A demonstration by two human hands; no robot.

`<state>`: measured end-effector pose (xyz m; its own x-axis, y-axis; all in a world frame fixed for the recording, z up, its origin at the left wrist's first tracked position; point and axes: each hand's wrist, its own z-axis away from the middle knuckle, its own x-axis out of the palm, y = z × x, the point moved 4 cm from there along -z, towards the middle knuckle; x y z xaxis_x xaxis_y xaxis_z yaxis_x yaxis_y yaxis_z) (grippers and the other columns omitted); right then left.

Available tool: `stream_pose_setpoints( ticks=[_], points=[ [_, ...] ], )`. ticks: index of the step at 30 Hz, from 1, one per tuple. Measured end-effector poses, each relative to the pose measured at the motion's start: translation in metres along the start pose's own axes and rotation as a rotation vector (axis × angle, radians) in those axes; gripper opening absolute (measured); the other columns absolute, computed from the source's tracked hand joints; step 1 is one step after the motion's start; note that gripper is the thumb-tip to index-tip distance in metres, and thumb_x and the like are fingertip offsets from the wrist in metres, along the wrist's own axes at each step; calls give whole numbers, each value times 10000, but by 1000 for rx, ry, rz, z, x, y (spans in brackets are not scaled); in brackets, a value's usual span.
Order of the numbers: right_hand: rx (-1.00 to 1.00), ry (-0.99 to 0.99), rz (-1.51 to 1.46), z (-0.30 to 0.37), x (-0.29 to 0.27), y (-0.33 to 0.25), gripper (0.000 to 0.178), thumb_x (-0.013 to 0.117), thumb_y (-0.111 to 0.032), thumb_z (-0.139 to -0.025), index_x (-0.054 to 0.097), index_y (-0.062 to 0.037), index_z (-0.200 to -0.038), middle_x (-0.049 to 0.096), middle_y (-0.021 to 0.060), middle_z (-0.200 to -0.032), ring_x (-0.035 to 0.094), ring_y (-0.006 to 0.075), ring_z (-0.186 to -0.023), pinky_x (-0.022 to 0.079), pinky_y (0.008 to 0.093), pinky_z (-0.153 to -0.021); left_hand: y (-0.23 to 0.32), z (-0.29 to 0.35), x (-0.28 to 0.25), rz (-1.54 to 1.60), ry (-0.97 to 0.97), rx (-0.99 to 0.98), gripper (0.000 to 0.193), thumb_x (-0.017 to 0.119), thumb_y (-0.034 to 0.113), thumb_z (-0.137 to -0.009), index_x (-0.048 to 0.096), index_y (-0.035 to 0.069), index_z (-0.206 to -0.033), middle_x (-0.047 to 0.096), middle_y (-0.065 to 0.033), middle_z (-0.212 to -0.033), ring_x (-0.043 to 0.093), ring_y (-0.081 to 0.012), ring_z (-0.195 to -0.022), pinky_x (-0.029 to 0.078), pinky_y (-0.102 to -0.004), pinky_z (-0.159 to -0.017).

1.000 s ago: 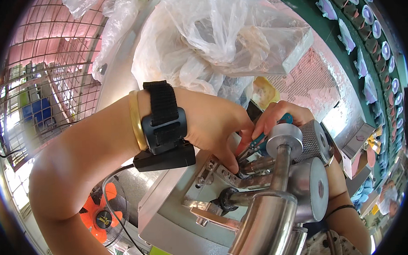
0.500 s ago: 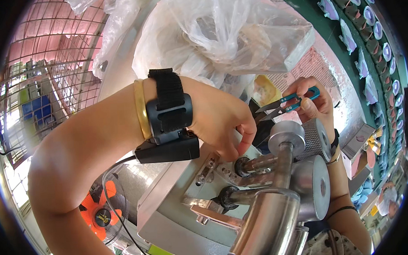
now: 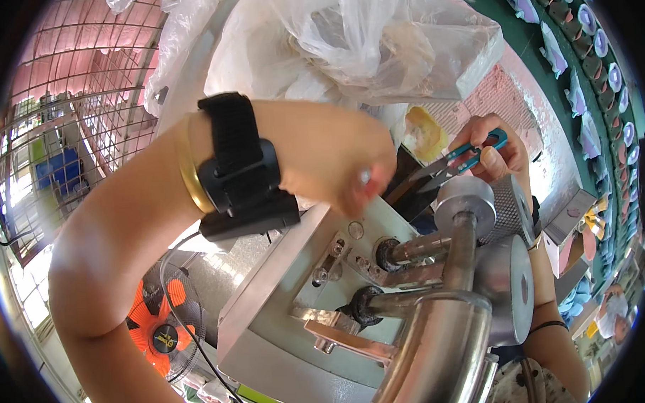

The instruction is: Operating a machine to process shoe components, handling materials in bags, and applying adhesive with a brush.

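Observation:
My right hand (image 3: 497,153) grips thread snips (image 3: 466,162) with teal handles; their two pointed blades are spread and face left. Across from the blade tips, my left hand (image 3: 353,161) is curled and blurred by motion, with a small pale spot at its fingertips that I cannot make out. It hovers above the grey housing of a machine (image 3: 292,348). Metal rollers (image 3: 507,287) on shafts stick out from that machine, below and in front of my right hand. A knurled roller (image 3: 509,209) partly covers my right wrist.
Clear plastic bags (image 3: 374,43) lie beyond my hands, beside a yellowish pad (image 3: 423,134). A green conveyor (image 3: 523,59) with shoe parts curves along the right. An orange-bladed fan (image 3: 162,328) and a wire mesh (image 3: 84,75) are at the left. A cable hangs from my left wrist device.
My left hand has lifted up and away from the machine top, showing more of the housing. My right hand keeps the snips in nearly the same place.

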<state>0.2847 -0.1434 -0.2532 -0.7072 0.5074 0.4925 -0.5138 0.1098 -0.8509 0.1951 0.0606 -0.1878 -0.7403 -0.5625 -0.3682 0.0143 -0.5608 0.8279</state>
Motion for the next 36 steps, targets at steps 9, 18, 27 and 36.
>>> stream_pose_setpoints(
  ticks=[9, 18, 27, 36],
  points=[
    [473, -223, -257, 0, 45, 31, 390, 803, -94, -750, 590, -19, -1068, 668, 94, -1022, 660, 178, -944, 534, 296, -867, -9, 21, -30, 8, 471, -189, 131, 574, 143, -914, 626, 29, -956, 638, -35, -754, 599, -126, -697, 473, -273, -642],
    [428, -197, -203, 0, 44, 42, 296, 738, -185, -832, 564, -26, -1011, 656, 111, -980, 635, 147, -856, 519, 274, -772, -9, 30, -16, 87, 429, -245, 166, 615, 190, -927, 652, 30, -949, 652, -23, -799, 604, -104, -737, 484, -256, -680],
    [337, -228, -423, 19, 37, 88, 309, 701, -231, -874, 532, -43, -1050, 636, 120, -1020, 611, 161, -883, 496, 287, -792, 0, 19, -6, 270, 264, -221, 117, 655, 154, -894, 663, 45, -935, 647, -16, -831, 605, -113, -788, 497, -277, -746],
    [137, -172, -399, 30, 19, 103, 274, 689, -168, -883, 524, -43, -1062, 616, 153, -1064, 612, 194, -942, 510, 300, -806, 4, 18, -9, 311, 244, -263, 153, 688, 182, -885, 660, 48, -953, 647, -10, -875, 595, -121, -843, 475, -294, -821]
  ],
)
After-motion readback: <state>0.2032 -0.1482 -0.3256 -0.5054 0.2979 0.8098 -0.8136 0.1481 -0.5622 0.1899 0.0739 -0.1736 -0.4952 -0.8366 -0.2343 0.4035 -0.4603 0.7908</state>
